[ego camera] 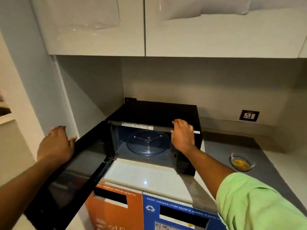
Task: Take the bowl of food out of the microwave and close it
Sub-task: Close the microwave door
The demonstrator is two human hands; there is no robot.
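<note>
Microwave (154,113) door (69,176) hung wide open, turntable (148,144) bare. Bowl of food (242,161) sat on counter (269,178) at 3 o'clock of microwave. Left hand (55,144) flat on door edge, fingers loose. Right hand (182,136) draped over top front edge, fingers curled, not gripping.

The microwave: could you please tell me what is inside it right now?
Only the glass turntable shows inside the microwave. The right hand covers the cavity's right edge.

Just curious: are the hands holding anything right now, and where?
Left hand rests on the open microwave door's top edge; right hand on the microwave's top front edge.
</note>
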